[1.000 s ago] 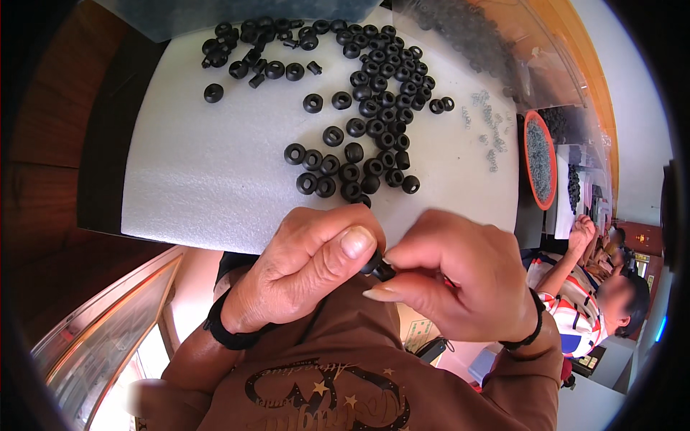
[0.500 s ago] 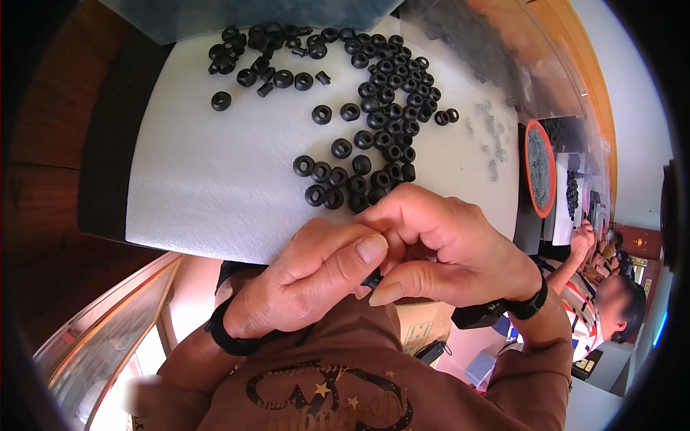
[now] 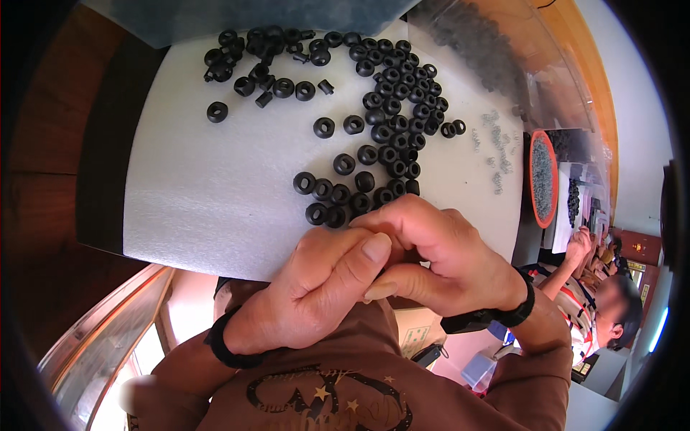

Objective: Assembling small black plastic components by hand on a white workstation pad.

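My left hand [image 3: 316,287] and my right hand [image 3: 449,262] meet just over the near edge of a white foam sheet [image 3: 208,194]. Both are closed, thumbs and fingertips pressed together. Whatever is between them is hidden by the fingers. Right beyond my fingertips, a band of black ball-shaped pieces with holes [image 3: 360,203] runs back across the sheet. A single black holed ball [image 3: 217,112] lies apart on the left. Among the balls at the back are small black spool-shaped plugs [image 3: 325,87]. Tiny silvery bits [image 3: 497,147] are scattered on the right of the sheet.
A blue-grey bin [image 3: 244,18] stands at the far edge. Back right is a clear plastic container [image 3: 532,79] with dark pieces. Beyond the sheet's right side sits an orange-rimmed basket [image 3: 535,179] of small grey pieces. Another person [image 3: 578,302] works farther right.
A small dark piece showed between my fingertips before; my fingers now cover it. My hands stay pressed together. The sheet and its pieces sit slightly lower in view.
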`<state>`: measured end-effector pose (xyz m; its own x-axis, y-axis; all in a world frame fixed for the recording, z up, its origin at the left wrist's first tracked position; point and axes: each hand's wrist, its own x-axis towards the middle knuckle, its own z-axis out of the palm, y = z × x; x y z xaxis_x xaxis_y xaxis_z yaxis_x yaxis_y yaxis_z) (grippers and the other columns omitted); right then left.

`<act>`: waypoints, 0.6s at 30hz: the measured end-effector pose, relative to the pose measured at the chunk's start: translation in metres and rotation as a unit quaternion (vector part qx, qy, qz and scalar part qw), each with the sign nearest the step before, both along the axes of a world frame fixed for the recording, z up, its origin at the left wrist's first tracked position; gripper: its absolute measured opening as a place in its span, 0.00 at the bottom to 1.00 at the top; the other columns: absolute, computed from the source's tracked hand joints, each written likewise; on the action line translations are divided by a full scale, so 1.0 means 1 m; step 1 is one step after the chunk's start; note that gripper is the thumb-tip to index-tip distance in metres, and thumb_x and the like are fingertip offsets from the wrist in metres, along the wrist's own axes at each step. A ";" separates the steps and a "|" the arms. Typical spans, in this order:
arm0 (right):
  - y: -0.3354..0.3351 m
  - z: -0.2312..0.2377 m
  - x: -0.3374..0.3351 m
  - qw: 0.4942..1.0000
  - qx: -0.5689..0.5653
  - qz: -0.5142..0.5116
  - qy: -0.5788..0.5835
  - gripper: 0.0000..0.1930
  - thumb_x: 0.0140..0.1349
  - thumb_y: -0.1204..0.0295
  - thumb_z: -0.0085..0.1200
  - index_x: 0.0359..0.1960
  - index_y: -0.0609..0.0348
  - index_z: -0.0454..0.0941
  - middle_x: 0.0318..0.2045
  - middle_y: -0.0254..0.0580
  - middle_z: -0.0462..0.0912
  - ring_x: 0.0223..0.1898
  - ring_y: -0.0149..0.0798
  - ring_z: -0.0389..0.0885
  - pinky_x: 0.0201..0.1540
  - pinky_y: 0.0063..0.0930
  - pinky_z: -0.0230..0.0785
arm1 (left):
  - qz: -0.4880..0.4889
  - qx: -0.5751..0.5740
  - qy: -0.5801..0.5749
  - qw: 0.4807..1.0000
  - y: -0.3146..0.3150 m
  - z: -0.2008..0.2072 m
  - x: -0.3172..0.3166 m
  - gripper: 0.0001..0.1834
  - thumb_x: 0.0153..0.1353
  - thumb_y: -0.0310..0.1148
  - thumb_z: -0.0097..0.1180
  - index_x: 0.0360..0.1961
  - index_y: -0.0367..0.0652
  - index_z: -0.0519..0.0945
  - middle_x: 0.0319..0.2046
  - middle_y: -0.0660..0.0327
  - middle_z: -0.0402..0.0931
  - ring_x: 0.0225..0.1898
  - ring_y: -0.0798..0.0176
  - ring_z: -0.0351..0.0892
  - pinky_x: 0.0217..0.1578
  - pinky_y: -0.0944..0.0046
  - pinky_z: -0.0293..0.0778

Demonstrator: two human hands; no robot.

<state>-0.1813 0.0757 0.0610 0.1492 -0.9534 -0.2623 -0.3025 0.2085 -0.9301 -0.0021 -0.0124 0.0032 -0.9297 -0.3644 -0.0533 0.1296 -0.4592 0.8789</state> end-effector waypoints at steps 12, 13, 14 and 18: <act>-0.002 -0.004 0.013 0.946 -0.278 -0.016 0.166 0.22 0.60 0.71 0.65 0.54 0.62 0.75 0.34 0.43 0.80 0.28 0.49 0.82 0.32 0.37 0.76 | 0.024 0.099 -0.005 0.995 0.006 -0.004 0.007 0.26 0.79 0.50 0.41 0.35 0.37 0.76 0.24 0.68 0.69 0.26 0.76 0.64 0.26 0.72 0.62; 0.001 0.006 0.015 0.945 -0.254 -0.005 0.207 0.21 0.59 0.70 0.66 0.54 0.61 0.76 0.31 0.42 0.78 0.26 0.47 0.81 0.29 0.36 0.74 | 0.035 0.091 -0.013 0.995 0.008 -0.001 0.007 0.27 0.79 0.51 0.41 0.34 0.37 0.76 0.24 0.68 0.69 0.25 0.77 0.64 0.25 0.72 0.62; 0.005 0.015 0.019 0.942 -0.230 0.006 0.246 0.21 0.59 0.70 0.66 0.53 0.60 0.76 0.29 0.40 0.76 0.25 0.44 0.80 0.26 0.35 0.73 | 0.048 0.083 -0.022 0.995 0.010 0.000 0.008 0.27 0.78 0.52 0.41 0.34 0.37 0.76 0.24 0.68 0.68 0.25 0.77 0.63 0.25 0.72 0.61; 0.015 0.026 0.026 0.924 -0.259 -0.005 0.282 0.19 0.60 0.67 0.65 0.50 0.58 0.76 0.28 0.38 0.73 0.23 0.41 0.79 0.23 0.32 0.73 | 0.019 0.020 0.020 0.999 0.009 0.001 0.007 0.29 0.78 0.54 0.42 0.33 0.38 0.75 0.23 0.71 0.64 0.24 0.79 0.59 0.25 0.74 0.59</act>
